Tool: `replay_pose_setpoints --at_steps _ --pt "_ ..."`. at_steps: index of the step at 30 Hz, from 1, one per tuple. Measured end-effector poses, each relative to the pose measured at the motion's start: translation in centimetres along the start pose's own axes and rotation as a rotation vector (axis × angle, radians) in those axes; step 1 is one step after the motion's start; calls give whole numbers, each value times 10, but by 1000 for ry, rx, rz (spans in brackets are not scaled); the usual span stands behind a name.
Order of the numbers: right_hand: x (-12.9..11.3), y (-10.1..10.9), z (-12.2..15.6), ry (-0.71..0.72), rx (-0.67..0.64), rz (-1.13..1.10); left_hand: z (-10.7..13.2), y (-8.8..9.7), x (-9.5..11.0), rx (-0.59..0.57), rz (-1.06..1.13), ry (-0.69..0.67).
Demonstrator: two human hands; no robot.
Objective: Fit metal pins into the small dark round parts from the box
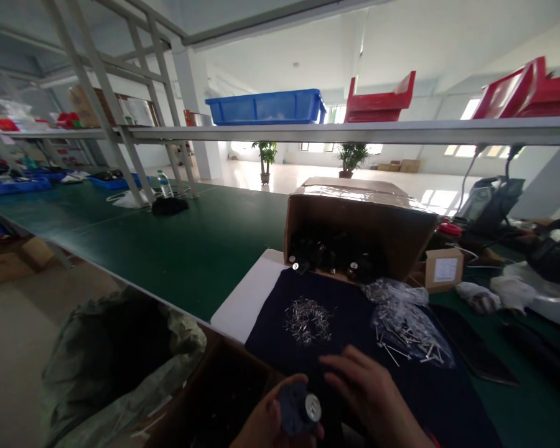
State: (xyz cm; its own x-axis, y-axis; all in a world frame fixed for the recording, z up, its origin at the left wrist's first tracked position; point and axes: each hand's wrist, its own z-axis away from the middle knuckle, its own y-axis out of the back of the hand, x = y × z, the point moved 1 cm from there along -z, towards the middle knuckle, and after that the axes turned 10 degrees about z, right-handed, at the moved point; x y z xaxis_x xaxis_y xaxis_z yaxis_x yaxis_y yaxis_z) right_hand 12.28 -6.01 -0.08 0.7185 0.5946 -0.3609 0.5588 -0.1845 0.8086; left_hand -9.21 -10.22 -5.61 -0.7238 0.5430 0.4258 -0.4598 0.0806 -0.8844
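In my left hand (269, 415) is a dark blue-grey block-shaped part (292, 404) with a round silver metal disc on its face; its exact kind I cannot make out. My fingers and thumb are closed round its sides. Just right of it, my right hand (368, 387) hovers over the dark blue cloth (270, 330), fingers stretched to the left and apart, with nothing visible in them. Beyond the hands, a loose pile of small silver pins or screws (308, 322) lies on the cloth. A clear plastic bag (408, 320) of longer silver screw-like pieces spills open at the right.
An open cardboard box (361, 202) on its side holds dark parts behind the cloth. Below the table's front edge stand a large sack (88, 373) and a dark box. A shelf (270, 132) carries a blue bin (266, 107) and red bins (378, 106).
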Motion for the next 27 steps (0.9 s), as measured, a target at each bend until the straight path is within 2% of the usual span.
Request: replay_pose_setpoints --at_steps 2,5,10,15,18,21,23,25,27 --pt "19 4 -19 84 6 232 -3 2 -1 -9 85 7" --pt "37 3 -38 241 -116 443 -4 4 2 -18 142 17" --pt "40 -1 -55 470 -295 591 -2 8 5 -13 170 1" --pt "40 -6 -60 609 -329 657 -3 12 2 -30 201 2" --pt "41 -6 -54 525 -280 584 -4 10 -1 -11 229 -5" --pt "32 -2 -43 287 -154 373 -8 6 -3 13 236 -2" --pt "17 2 -35 145 -112 164 -12 0 -4 9 217 -15" --pt "-5 7 -27 98 -119 -2 -17 -7 -4 -3 189 -47" --pt "-25 12 -20 147 -102 -30 -21 -14 -5 -20 157 -76"
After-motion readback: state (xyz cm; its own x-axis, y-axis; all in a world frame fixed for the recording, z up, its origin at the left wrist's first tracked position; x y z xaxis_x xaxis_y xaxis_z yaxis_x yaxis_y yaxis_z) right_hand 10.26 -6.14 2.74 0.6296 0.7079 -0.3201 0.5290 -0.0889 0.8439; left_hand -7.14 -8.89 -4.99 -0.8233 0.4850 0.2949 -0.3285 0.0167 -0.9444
